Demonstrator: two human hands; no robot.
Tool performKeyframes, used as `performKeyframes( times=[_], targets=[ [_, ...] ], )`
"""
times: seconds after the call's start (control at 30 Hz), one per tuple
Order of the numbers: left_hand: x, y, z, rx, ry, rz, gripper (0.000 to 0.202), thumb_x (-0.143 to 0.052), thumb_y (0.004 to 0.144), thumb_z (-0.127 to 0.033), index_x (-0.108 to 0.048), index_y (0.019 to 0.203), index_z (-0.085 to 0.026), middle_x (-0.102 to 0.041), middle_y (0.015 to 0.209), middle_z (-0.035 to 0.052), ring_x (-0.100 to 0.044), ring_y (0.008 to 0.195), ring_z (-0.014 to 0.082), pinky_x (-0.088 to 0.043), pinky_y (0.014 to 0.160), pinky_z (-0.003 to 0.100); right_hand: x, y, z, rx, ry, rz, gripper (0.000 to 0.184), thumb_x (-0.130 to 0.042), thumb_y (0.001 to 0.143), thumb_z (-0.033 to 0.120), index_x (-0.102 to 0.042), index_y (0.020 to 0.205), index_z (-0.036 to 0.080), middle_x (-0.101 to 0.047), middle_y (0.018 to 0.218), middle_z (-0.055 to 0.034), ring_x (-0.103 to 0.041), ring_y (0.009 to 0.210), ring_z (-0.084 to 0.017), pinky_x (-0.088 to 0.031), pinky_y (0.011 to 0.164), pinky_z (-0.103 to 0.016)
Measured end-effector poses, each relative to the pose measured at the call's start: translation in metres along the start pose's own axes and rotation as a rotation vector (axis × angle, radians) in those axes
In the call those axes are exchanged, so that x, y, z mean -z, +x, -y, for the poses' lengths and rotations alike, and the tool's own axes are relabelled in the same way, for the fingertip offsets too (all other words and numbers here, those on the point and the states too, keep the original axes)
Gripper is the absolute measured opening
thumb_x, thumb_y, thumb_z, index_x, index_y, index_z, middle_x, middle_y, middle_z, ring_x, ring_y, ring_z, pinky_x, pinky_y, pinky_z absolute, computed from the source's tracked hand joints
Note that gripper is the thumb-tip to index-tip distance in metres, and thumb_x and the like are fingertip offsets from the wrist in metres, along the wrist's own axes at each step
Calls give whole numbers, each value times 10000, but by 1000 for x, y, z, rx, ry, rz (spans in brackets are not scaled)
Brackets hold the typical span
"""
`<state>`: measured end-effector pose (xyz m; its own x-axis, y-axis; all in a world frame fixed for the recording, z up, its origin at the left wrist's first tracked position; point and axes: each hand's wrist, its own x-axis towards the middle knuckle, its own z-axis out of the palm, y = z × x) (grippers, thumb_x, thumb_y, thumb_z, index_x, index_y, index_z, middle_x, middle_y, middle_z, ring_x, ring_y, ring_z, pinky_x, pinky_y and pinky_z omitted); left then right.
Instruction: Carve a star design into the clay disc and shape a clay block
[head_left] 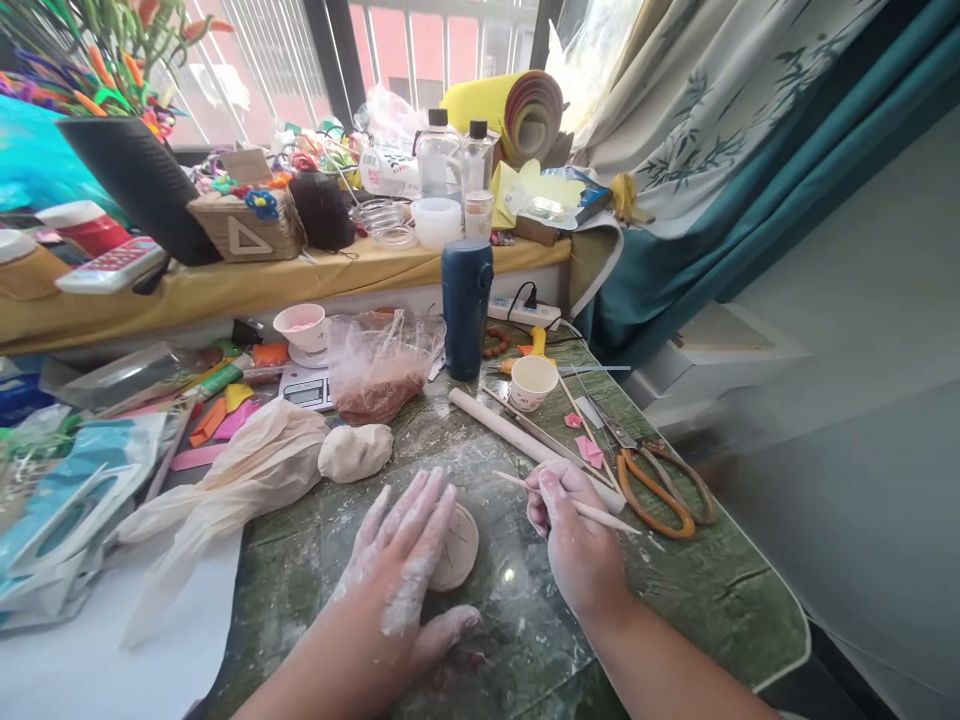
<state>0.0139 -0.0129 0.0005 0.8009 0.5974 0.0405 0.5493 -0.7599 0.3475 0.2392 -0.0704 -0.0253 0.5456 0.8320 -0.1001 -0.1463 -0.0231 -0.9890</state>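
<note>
A round flat disc of pale clay lies on the dark green table, with a few dark lines marked in its face. My left hand, dusted with white, is spread out beside the disc and covers its left part. The fingers lie over or against the disc's edge; exact contact is hard to tell. Right of the disc, my right hand grips a thin pointed wooden stick, its tip aimed up and left, apart from the clay. A lump of pale clay sits beyond my left fingertips.
Behind my right hand lie a white rolling rod, orange-handled scissors and a paper cup. A dark blue bottle stands farther back, beside a plastic bag of reddish-brown material. A crumpled plastic bag lies at left.
</note>
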Motion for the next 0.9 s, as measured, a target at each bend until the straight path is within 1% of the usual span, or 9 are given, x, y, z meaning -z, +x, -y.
performKeyframes(
  times=[0.1,0.23,0.37,0.43,0.5,0.6,0.67,0.8,0.9],
  targets=[
    [5,0,8,57,-52,14,1223,-874,765,-414,-102,1708,-301,-365,1708,174,-340,1569,446,-287,1238,732,0,1,-1,13,-6,32,388,-625,981,599,-607,893,222,-520,688,45,-463,577,-127,-411,512,-243],
    [10,1,13,19,-89,-9,953,-787,832,-310,-309,1655,-337,-571,1580,122,-492,1486,393,-306,1248,692,-3,-2,4,1,-17,54,399,-739,900,596,-652,970,213,-614,753,16,-551,621,-141,-468,552,-257],
    [3,7,7,56,-72,-76,864,-820,794,-383,-455,1570,-275,-655,1473,135,-593,1371,389,-332,1230,692,-4,-7,4,4,-136,148,411,-668,952,606,-679,869,204,-670,729,-25,-612,633,-172,-489,571,-280],
    [-2,8,2,113,-42,-118,831,-823,792,-430,-495,1531,-238,-668,1436,150,-603,1342,397,-327,1222,707,-3,-8,0,37,-202,207,430,-613,992,596,-667,808,212,-654,700,-19,-603,624,-169,-490,579,-278],
    [-5,8,0,145,-22,-148,842,-826,787,-444,-491,1526,-219,-645,1457,163,-576,1364,417,-323,1216,719,-2,-8,-4,66,-233,240,416,-573,1021,580,-698,862,217,-669,736,-24,-624,659,-178,-510,603,-280],
    [-2,7,3,88,-52,-124,869,-816,793,-378,-433,1562,-245,-591,1534,151,-522,1431,405,-338,1224,677,0,-7,-6,116,-256,252,362,-562,1038,542,-737,1006,227,-712,844,-46,-672,751,-205,-544,650,-295],
    [1,8,4,62,-90,-101,825,-800,805,-340,-444,1546,-267,-618,1509,128,-547,1413,372,-357,1227,635,0,-7,-3,168,-299,281,313,-553,1050,490,-738,1043,237,-724,898,-49,-679,788,-208,-554,684,-302],
    [-3,12,-1,180,-113,-159,763,-847,756,-387,-546,1440,-236,-698,1364,126,-632,1276,371,-387,1191,635,0,-14,4,337,-406,361,226,-519,1064,356,-722,1084,259,-734,1006,-44,-690,884,-202,-563,821,-319],
    [-8,11,-3,192,-119,-206,810,-850,757,-391,-514,1477,-230,-652,1434,145,-580,1341,392,-358,1201,648,-1,-20,5,394,-443,374,174,-543,1048,308,-707,1085,260,-727,1007,-37,-697,933,-201,-563,885,-329]
  ],
)
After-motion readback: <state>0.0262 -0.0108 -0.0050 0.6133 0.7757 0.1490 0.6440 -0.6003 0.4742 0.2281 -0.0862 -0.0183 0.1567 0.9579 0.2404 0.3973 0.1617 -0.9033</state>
